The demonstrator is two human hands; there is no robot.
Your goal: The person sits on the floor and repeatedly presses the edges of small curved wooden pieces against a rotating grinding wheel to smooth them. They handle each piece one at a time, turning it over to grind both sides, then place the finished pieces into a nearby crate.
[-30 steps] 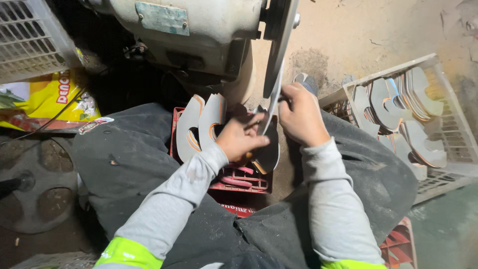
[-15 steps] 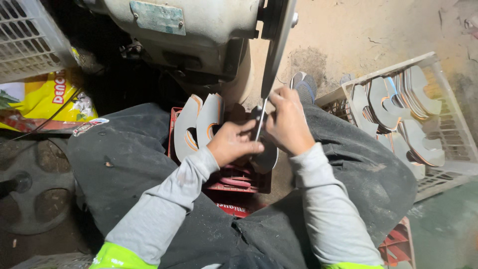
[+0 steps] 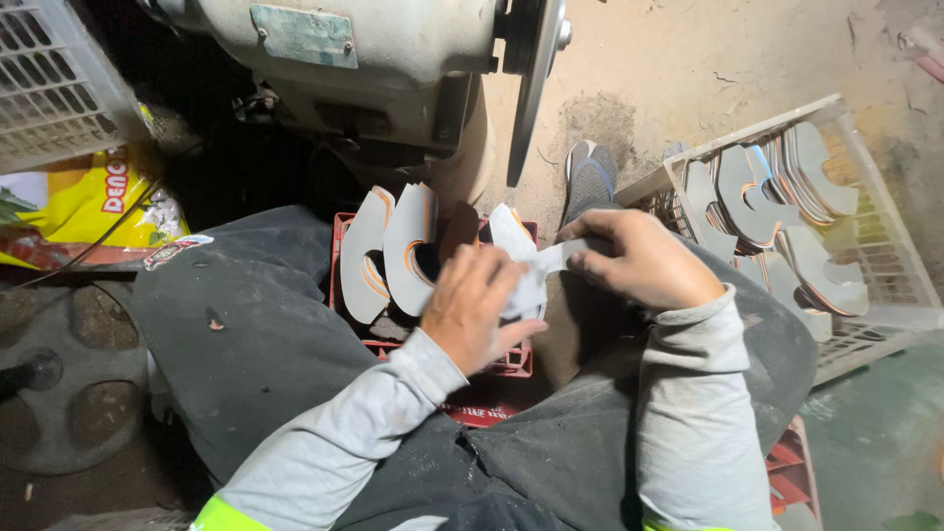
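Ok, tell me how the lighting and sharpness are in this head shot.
Head view: warm light falls from above on both hands, left and right, and on the pale curved piece they hold; the left edge and the space under the grinder sink into dark shadow; no obvious motion blur.

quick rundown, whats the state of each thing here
left hand: gripping the curved grey piece
right hand: pinching the piece's other end
curved grey piece: held in both hands, off the wheel
grinding wheel: nothing touching it
red crate: two curved pieces upright in it
white basket: loaded with curved pieces
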